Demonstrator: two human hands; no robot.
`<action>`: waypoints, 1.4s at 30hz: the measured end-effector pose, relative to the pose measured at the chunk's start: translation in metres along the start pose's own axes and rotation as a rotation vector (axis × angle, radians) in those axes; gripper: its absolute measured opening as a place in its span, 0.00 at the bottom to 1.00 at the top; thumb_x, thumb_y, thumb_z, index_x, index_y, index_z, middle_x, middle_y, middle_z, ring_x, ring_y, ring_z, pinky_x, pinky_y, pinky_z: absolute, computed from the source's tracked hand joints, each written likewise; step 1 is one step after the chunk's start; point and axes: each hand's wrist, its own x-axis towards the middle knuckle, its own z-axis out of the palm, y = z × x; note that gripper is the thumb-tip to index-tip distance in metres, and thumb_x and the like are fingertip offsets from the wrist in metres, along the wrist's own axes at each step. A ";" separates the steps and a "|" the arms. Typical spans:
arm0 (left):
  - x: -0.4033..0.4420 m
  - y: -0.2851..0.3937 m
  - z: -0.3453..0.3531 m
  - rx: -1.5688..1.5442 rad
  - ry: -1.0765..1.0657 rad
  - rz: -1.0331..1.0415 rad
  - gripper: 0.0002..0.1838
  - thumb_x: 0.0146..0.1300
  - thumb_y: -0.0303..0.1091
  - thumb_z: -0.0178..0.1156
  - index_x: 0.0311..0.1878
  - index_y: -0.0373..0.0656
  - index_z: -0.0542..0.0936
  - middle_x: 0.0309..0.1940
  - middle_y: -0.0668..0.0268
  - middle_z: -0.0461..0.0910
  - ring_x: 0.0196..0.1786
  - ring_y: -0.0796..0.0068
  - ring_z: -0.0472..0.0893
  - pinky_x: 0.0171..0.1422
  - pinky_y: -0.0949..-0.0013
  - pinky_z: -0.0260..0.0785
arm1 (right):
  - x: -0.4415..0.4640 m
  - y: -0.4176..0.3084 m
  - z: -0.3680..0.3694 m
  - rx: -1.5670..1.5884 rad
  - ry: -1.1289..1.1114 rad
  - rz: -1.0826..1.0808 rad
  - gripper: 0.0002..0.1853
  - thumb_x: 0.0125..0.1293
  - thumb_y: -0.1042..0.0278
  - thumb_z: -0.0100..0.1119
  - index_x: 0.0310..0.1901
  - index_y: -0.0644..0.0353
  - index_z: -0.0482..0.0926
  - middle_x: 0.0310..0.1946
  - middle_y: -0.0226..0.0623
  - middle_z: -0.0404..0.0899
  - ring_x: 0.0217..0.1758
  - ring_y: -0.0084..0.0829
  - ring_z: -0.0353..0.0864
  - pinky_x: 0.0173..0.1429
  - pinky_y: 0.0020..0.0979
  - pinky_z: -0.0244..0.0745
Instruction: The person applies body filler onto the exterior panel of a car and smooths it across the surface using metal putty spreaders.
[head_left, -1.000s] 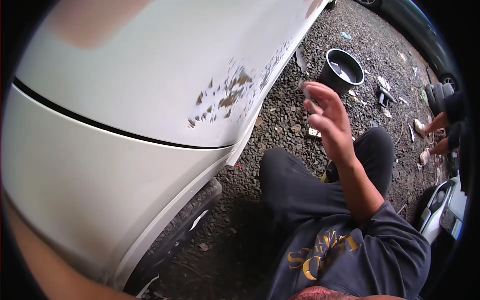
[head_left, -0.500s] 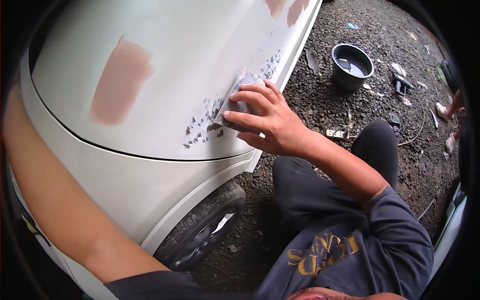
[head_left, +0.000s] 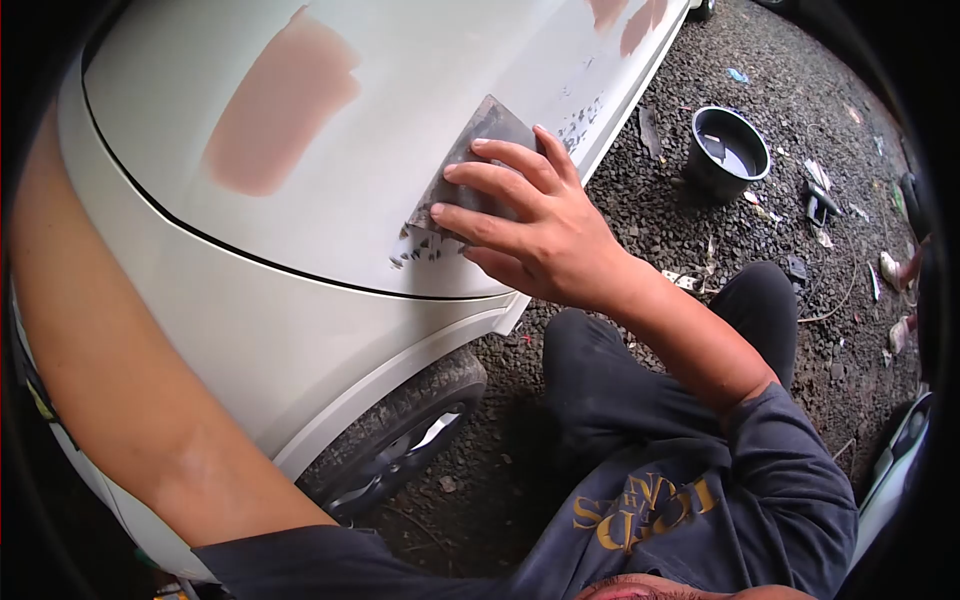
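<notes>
My right hand (head_left: 545, 225) presses a grey sheet of sandpaper (head_left: 492, 122) flat against the white car panel (head_left: 400, 110), its fingers spread over the sheet. Dark chipped marks (head_left: 425, 248) show just below the sheet, and more dark specks (head_left: 580, 125) lie beyond my fingertips to the upper right. What is under the sheet is hidden. Up and to the left, a brownish-pink patch (head_left: 285, 105) covers part of the panel. My left arm (head_left: 130, 400) stretches up along the left edge of the view, and its hand is out of sight.
On the gravel (head_left: 660, 220) stands a black bucket (head_left: 725, 185) of water with something small in it. A white power strip (head_left: 682, 280), a cable and scraps lie nearby. The car's wheel (head_left: 400, 440) is below the panel. Another person's feet (head_left: 890, 270) show at far right.
My right hand and the sandpaper have slid left across the panel, covering more of the lower dark marks. The whole view has tilted slightly. My left arm stays along the left edge.
</notes>
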 end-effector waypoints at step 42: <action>0.034 0.003 -0.030 0.016 -0.090 -0.027 0.10 0.71 0.45 0.57 0.50 0.58 0.84 0.47 0.75 0.88 0.53 0.79 0.84 0.62 0.73 0.70 | -0.044 -0.015 0.042 0.001 0.009 0.001 0.29 0.53 0.61 0.76 0.60 0.34 0.84 0.68 0.28 0.75 0.76 0.40 0.68 0.78 0.68 0.56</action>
